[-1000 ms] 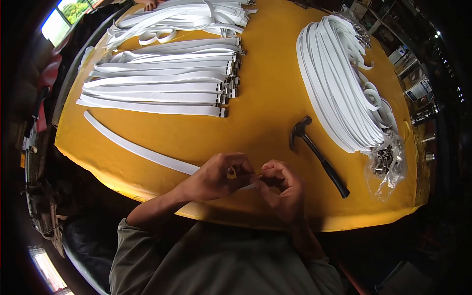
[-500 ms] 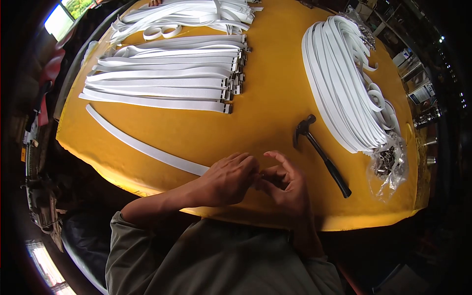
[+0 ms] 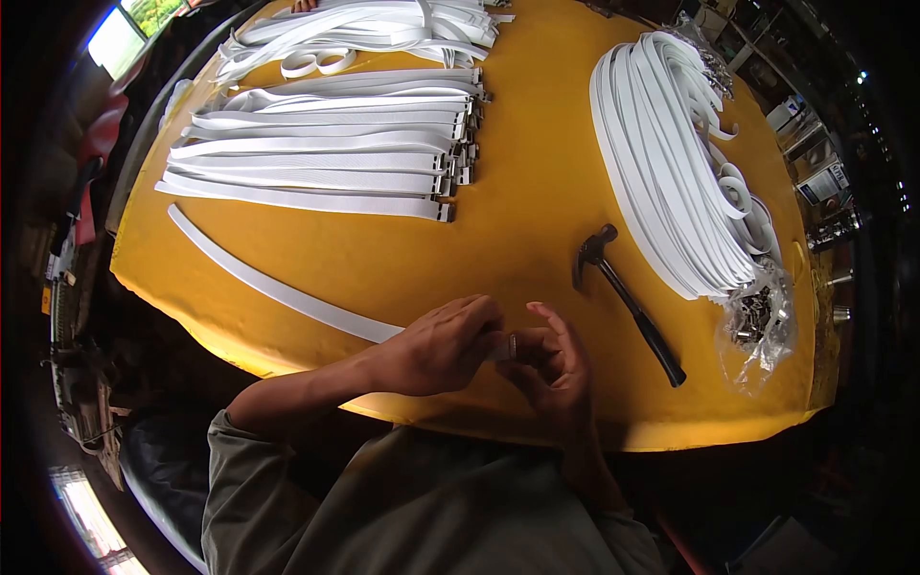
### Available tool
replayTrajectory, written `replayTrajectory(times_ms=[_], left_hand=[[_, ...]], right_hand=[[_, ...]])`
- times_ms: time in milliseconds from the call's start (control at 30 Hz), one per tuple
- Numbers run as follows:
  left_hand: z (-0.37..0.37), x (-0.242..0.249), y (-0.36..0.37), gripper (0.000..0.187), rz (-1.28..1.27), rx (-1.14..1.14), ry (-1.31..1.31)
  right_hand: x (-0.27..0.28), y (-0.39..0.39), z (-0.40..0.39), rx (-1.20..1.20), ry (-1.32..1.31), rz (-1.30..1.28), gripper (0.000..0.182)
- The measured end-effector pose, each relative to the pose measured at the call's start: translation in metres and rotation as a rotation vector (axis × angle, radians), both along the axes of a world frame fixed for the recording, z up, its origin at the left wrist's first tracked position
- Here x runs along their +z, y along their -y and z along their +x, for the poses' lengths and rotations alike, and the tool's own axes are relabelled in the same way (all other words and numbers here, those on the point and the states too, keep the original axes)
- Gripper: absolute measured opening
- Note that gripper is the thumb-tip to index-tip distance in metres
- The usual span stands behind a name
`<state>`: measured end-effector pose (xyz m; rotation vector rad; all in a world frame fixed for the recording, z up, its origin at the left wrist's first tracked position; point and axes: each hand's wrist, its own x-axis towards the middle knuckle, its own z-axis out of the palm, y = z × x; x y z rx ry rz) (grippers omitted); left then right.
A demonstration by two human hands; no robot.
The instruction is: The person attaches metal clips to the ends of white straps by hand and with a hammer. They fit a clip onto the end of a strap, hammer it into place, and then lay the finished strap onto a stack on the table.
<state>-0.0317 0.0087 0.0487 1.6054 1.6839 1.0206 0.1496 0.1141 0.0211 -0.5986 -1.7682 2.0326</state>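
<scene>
A white webbing strap (image 3: pixel 287 295) curves across the near left of the table and runs under my left hand (image 3: pixel 447 347). My left hand is closed on the strap close to its end, which shows just past the fingers. A small metal buckle (image 3: pixel 513 346) sits at that strap end. My right hand (image 3: pixel 556 369) pinches the buckle between thumb and fingers, with the index finger raised. Whether the strap passes through the buckle is too small to tell. To the right of my hands lies a claw hammer (image 3: pixel 630 305) with a black handle.
Rows of white straps with metal buckles (image 3: pixel 316 153) lie at the left on the yellow table cover (image 3: pixel 537 144). More straps (image 3: pixel 364 34) are heaped at the back, near another person's hand (image 3: pixel 304 5). At right lie a strap bundle (image 3: pixel 652 163) and a plastic bag of metal parts (image 3: pixel 757 321).
The metal buckle and the strap end now show between my hands, where the fingers hid them before. Both hands have shifted only slightly; the hammer and strap piles stay put.
</scene>
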Motion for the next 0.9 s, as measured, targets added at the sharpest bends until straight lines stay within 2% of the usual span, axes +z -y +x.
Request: replayTrajectory(times_ms=[267,367,633,733,833,900], left_hand=[[0.007,0.000,0.002,0.011,0.049,0.041,0.025],[0.009,-0.003,0.003,0.012,0.065,0.058,0.018],[0.017,-0.007,0.001,0.012,0.062,0.071,-0.094],[0.016,-0.007,0.002,0.013,0.053,0.059,-0.157],[0.003,0.008,-0.001,0.013,-0.050,-0.026,-0.148],[-0.007,0.017,-0.003,0.014,-0.068,-0.192,-0.113]], right_hand=[[-0.009,0.020,0.000,-0.104,-0.050,0.028,0.067],[-0.010,0.029,-0.003,-0.176,-0.060,-0.061,0.065],[-0.009,0.036,-0.008,-0.282,-0.039,-0.180,0.041],[-0.013,0.032,-0.009,-0.296,-0.036,-0.194,0.038],[-0.012,0.028,-0.010,-0.259,0.015,-0.174,0.038],[-0.009,0.024,-0.011,-0.237,0.006,-0.149,0.038]])
